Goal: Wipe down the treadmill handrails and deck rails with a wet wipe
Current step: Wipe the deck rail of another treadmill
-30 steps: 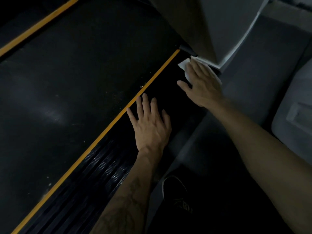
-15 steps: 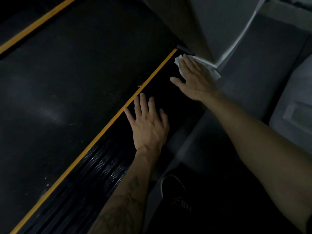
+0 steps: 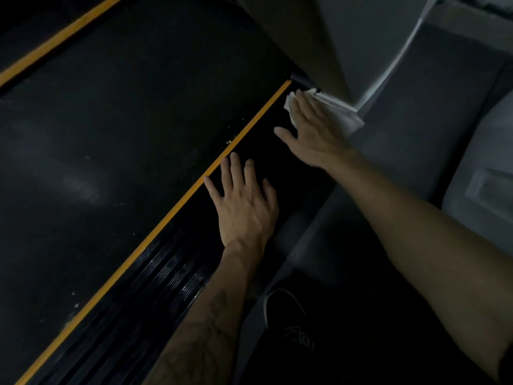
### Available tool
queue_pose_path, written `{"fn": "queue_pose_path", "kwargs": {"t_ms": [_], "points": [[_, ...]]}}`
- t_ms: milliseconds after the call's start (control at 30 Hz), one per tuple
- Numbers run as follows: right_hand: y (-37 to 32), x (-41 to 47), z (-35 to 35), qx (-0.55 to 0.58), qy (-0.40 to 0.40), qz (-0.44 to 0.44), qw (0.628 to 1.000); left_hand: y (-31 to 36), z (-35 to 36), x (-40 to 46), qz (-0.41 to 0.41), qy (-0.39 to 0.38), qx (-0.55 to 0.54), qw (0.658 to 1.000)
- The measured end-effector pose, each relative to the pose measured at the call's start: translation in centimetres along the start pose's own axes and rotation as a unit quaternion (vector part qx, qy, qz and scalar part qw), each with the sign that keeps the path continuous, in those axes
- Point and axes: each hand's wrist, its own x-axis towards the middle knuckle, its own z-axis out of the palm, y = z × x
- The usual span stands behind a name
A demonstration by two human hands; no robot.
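We note the treadmill belt (image 3: 116,151) filling the left of the view, dark and dusty, bounded on its right by an orange stripe (image 3: 177,207). Beside that stripe runs the right deck rail (image 3: 172,276), black and ribbed near us, smoother towards the front, where it ends against the grey motor cover (image 3: 369,43). Grey floor (image 3: 433,107) lies to the right, and a dark shoe (image 3: 288,315) stands just beside the rail.

The left hand (image 3: 244,207) rests flat on the rail, fingers straight and slightly spread, holding nothing; we judge it a brace. The right hand (image 3: 313,132) lies flat on the wet wipe (image 3: 347,118), fingers extended and pressing it down onto the front end of the rail, thumb spread out to the side. The wipe is white and crumpled, showing beyond the fingertips and on the outer side of the hand, touching the foot of the motor cover.

Against the picture of one second ago, the right hand and wipe have edged a little forward and towards the stripe, into the corner; the left hand has not shifted on the rail. We judge that the stroke has reached the front limit of this rail. The ribbed length nearer us shows no sign either way of wiping. The handrails are out of view.
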Motion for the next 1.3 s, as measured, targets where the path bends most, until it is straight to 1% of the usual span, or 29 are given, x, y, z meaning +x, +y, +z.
{"fn": "queue_pose_path", "kwargs": {"t_ms": [133,300,500,667,833,1000,1100,1133,1200,1300], "points": [[-1.0,3.7,-0.5,-0.011,-0.012,-0.025,1.0,0.0,0.1,0.0,0.004,0.006,0.005,1.0],[0.7,2.1,-0.4,-0.018,-0.009,-0.047,0.999,0.0,0.2,0.0,0.003,0.004,0.001,1.0],[2.8,-2.6,1.0,-0.039,0.087,-0.018,0.995,0.1,0.0,-0.1,0.0,0.0,-0.011,1.0],[1.5,-4.0,1.5,-0.046,0.135,0.043,0.989,0.1,-0.1,-0.1,-0.001,-0.006,-0.01,1.0],[0.9,-4.7,2.2,0.008,0.17,0.053,0.984,0.1,-0.2,0.0,0.002,-0.012,-0.006,1.0],[-0.1,-4.9,1.9,-0.002,0.15,0.088,0.985,0.1,-0.2,0.1,0.004,-0.008,-0.007,1.0],[-0.6,-5.8,1.5,-0.031,0.167,0.055,0.984,0.2,-0.4,0.1,0.009,-0.011,-0.015,1.0],[-0.9,-6.2,1.4,-0.029,0.158,0.051,0.986,0.2,-0.5,0.0,0.012,-0.016,-0.019,1.0],[-1.3,-7.0,1.5,-0.009,0.139,0.048,0.989,0.0,-0.8,-0.3,0.022,-0.027,-0.022,0.999],[-2.7,-8.7,1.6,0.021,0.15,0.04,0.988,-1.0,-1.5,-0.7,0.05,-0.048,-0.031,0.997]]}}
